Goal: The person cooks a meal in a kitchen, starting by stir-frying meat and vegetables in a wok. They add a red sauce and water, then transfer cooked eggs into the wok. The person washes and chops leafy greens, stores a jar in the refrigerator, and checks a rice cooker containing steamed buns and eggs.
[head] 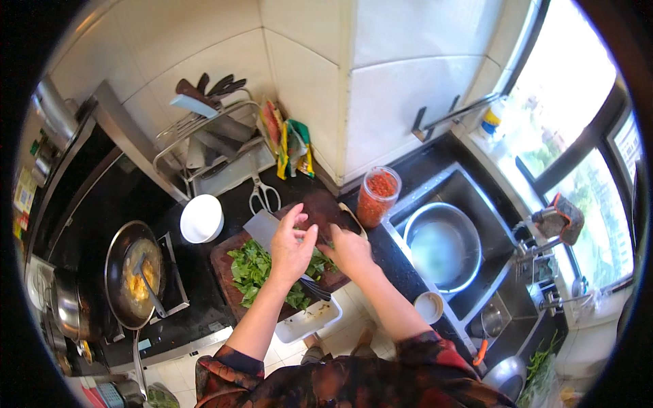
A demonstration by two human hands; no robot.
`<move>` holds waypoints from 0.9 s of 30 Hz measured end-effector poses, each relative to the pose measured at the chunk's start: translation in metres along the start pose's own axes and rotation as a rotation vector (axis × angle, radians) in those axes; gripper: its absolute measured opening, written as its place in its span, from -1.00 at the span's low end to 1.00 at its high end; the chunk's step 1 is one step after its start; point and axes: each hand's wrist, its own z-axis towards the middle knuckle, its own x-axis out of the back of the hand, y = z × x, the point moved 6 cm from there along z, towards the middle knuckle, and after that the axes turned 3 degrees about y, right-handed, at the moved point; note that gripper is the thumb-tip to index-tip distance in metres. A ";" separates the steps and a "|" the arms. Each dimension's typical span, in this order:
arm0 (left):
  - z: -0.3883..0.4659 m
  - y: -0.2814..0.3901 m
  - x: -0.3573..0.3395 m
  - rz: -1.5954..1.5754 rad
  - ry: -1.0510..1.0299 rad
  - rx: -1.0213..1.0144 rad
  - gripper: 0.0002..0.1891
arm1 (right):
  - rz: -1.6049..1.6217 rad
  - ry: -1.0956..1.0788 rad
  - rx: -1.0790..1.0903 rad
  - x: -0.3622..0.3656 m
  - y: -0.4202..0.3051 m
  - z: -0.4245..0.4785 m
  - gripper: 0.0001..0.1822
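Chopped leafy greens point(255, 270) lie heaped on a dark wooden cutting board point(224, 285). A cleaver point(261, 228) rests across the greens, its wide blade to the upper left and its dark handle partly hidden under my left forearm. Above it my left hand point(293, 245) is raised, fingers apart and holding nothing that I can see. My right hand point(351, 250) is just right of it, over the board's right part, with fingers bent downward; whether it grips anything is hidden. Scissors point(265, 196) lie behind the board. A white tray point(311, 321) with bits in it sits below the board's near edge.
At left, a frying pan point(135, 275) on the stove holds egg-like yellow food and a spatula point(148, 288). A white bowl point(202, 219) stands between stove and board. Right of the board are a jar of chopped red chili point(378, 196) and a sink with a metal basin point(443, 247).
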 end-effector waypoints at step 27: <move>0.044 -0.007 -0.179 0.184 0.180 -0.251 -0.03 | -0.141 0.213 -0.082 0.150 0.174 -0.081 0.01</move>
